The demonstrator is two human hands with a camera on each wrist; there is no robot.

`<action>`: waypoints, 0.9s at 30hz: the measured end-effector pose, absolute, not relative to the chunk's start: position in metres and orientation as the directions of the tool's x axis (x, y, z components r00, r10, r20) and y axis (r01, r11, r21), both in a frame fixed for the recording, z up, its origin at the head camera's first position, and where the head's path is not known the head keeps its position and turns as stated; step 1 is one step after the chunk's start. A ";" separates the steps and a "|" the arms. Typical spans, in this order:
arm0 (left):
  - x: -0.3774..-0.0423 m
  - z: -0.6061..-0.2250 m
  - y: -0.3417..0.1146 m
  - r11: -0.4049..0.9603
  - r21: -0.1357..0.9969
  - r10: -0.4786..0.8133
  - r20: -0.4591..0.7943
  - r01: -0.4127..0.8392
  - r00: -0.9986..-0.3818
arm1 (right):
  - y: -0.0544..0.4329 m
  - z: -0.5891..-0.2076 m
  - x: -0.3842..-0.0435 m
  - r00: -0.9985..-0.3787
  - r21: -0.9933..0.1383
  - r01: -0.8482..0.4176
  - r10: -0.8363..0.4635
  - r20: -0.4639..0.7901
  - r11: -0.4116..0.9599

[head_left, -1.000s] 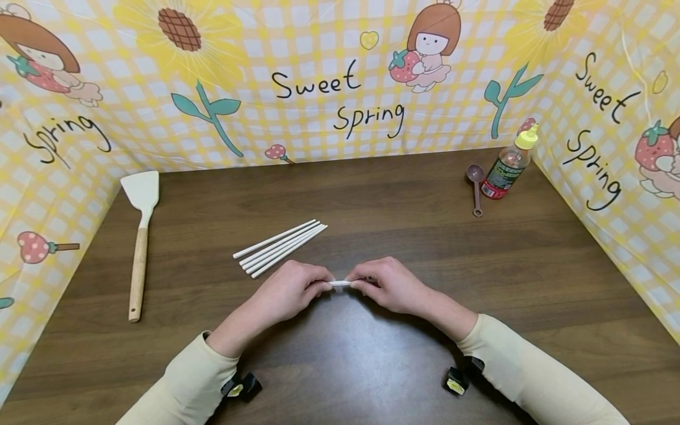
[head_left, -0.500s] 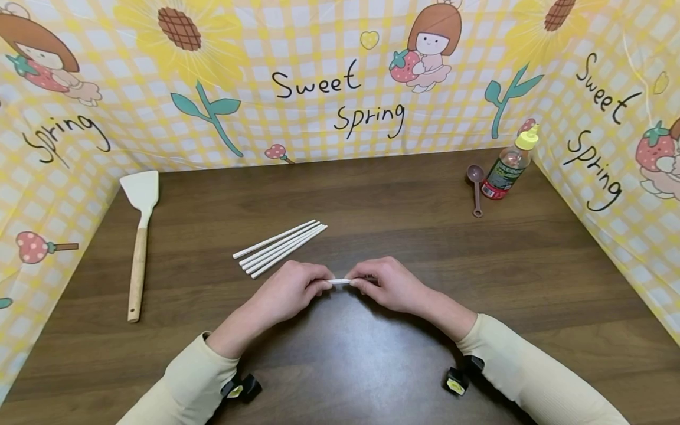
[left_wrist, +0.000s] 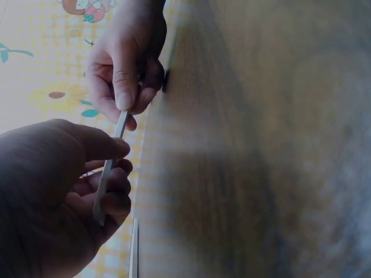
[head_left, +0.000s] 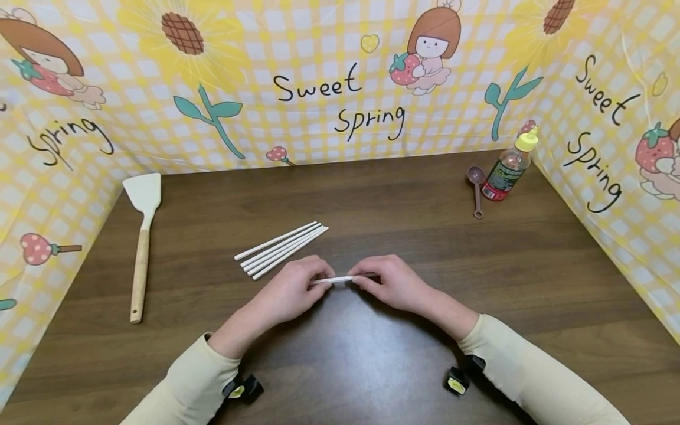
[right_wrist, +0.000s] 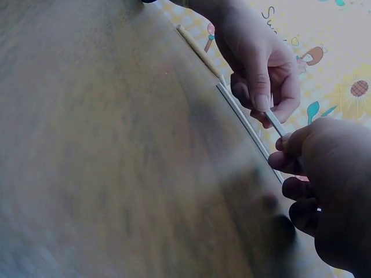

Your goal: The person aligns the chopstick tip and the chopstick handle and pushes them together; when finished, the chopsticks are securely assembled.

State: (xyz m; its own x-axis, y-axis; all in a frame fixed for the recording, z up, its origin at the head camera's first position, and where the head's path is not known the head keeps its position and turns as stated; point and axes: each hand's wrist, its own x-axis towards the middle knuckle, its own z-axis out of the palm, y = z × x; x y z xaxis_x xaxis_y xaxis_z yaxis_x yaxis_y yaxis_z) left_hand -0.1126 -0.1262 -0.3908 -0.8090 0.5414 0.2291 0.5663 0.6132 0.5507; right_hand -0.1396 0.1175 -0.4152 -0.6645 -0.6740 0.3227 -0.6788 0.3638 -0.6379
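Note:
In the head view, a slim white stick (head_left: 342, 279) is held level just above the table between both hands. My left hand (head_left: 297, 289) pinches one part of it between thumb and fingers; in the left wrist view its end runs back under the palm. My right hand (head_left: 395, 283) pinches the other part, and the fingers hide that end. Only a short stretch shows between the fingertips. Beyond the left hand, several similar white sticks (head_left: 291, 252) lie side by side on the table, slanting up to the right, apart from the hands.
A white spatula (head_left: 141, 236) with a wooden handle lies at the left. At the back right, a purple-brown measuring spoon (head_left: 477, 192) lies beside a clear squeeze bottle (head_left: 507, 168) with a yellow cap. Patterned yellow cloth (head_left: 319, 136) walls the wooden table (head_left: 372, 200) on three sides.
Both hands have shifted slightly, and more of the held stick shows, including a stretch behind the left fingertips. The hands still grip it. The loose sticks lie as before.

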 end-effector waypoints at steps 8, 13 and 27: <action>-0.113 -0.390 -0.128 0.629 0.516 0.545 0.241 0.581 -0.803 | 0.118 -0.417 -0.141 -0.671 -0.593 -0.698 -0.656 0.345 0.402; -0.114 -0.390 -0.130 0.655 0.487 0.542 0.232 0.578 -0.808 | 0.118 -0.417 -0.142 -0.678 -0.582 -0.704 -0.627 0.383 0.406; -0.119 -0.391 -0.138 0.742 0.450 0.449 0.216 0.497 -0.867 | 0.119 -0.416 -0.143 -0.759 -0.640 -0.650 -0.395 0.517 0.410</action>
State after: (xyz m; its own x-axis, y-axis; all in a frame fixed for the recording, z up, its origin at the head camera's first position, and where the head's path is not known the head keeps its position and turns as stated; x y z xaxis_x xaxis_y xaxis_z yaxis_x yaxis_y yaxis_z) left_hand -0.1185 -0.1376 -0.3911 -0.8667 0.4495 0.2164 0.4971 0.7421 0.4496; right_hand -0.1430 0.1193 -0.4161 -0.7592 -0.3951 0.5172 -0.6496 0.4099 -0.6403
